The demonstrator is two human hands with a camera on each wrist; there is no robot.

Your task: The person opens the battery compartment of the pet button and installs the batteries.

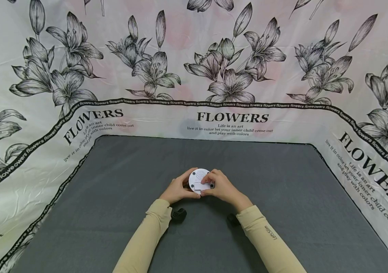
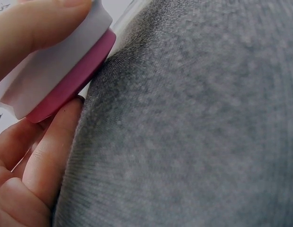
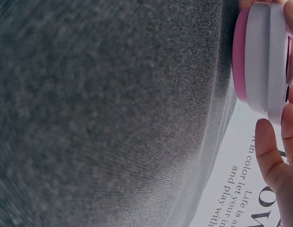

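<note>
A round white device with a pink face is held between both hands above the grey cloth. Its back, turned up to the head camera, shows a patch of small holes, dark round feet and a rectangular battery cover. My left hand grips the rim from the left, thumb on the near side and fingers behind. On the right, my right hand has a bent finger on the cover area and its thumb at the near rim. In the left wrist view, the pink side faces down toward the cloth.
Grey cloth covers the tabletop beneath the hands. A white flower-printed cloth with lettering borders it at the back and sides. Dark wrist-worn pieces hang under both sleeves.
</note>
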